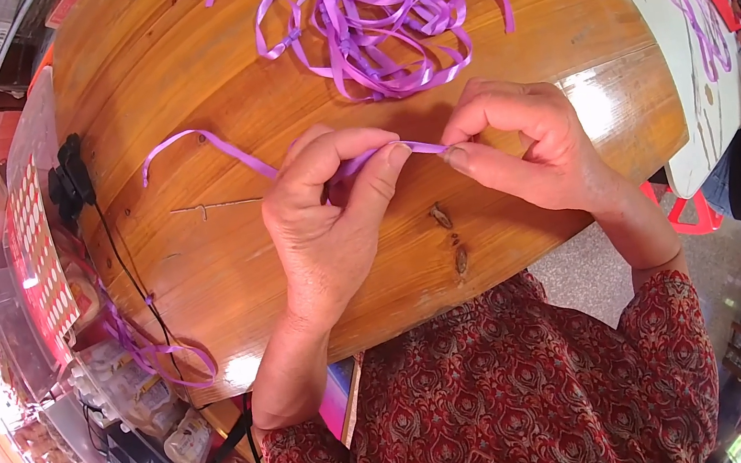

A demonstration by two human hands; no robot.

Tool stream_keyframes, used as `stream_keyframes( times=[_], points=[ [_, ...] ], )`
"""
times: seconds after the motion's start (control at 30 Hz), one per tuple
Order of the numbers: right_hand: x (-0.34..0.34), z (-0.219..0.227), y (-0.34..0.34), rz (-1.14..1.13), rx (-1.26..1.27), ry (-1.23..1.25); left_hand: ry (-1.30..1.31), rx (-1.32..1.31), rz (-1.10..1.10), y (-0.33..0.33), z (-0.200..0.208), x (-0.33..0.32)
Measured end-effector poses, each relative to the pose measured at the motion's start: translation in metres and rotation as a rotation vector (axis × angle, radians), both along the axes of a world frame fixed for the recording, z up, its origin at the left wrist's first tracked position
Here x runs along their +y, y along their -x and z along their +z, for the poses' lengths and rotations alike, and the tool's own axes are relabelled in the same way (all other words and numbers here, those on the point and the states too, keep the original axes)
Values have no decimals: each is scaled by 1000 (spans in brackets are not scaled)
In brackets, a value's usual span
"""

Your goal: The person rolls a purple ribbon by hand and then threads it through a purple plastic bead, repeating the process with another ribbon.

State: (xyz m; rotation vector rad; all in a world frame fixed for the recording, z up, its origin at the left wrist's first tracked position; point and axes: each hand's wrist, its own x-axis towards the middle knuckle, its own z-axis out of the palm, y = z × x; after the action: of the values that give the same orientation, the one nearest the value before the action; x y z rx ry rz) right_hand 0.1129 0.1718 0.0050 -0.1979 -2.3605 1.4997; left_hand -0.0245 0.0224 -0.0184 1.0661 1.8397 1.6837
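Ribbon strip [423,146], partway worked, I judge: pinched in fingertips of left hand [318,203] and right hand [536,147], inside near edge of table [162,80]; ribbon heap [422,8] toward far edge lies loose, untouched.

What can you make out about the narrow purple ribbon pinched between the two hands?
The narrow, flat purple ribbon looks like smooth, satiny fabric. The bare left hand and bare right hand each pinch it between thumb and finger, leaving a short span exposed above the glossy brown wooden tabletop. A curved purple tail shows left of the left hand; that hand hides whether it joins the held span.
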Motion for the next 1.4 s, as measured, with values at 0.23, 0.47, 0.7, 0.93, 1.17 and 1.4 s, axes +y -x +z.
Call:
stream_keyframes(
  times=[0.23, 0.47, 0.7, 0.93, 1.17, 1.4],
  points=[
    [-9, 1, -1, 42, -125, 776, -48, -400, -17, -10, 6, 1],
    [-10, -10, 9, 57, 21, 592, -223, -474, -12, -22, -9, 3],
    [-13, -14, 11, -68, 223, -211, -227, -339, -22, -23, -16, 3],
    [-14, -19, 12, -107, 289, -360, -158, -670, 9, -31, -5, 3],
    [-21, -16, 13, -167, 236, -315, -185, -366, 54, -31, -15, 5],
    [-18, -11, 11, -28, 24, 344, -141, -703, -28, -26, 7, 0]
  ],
)
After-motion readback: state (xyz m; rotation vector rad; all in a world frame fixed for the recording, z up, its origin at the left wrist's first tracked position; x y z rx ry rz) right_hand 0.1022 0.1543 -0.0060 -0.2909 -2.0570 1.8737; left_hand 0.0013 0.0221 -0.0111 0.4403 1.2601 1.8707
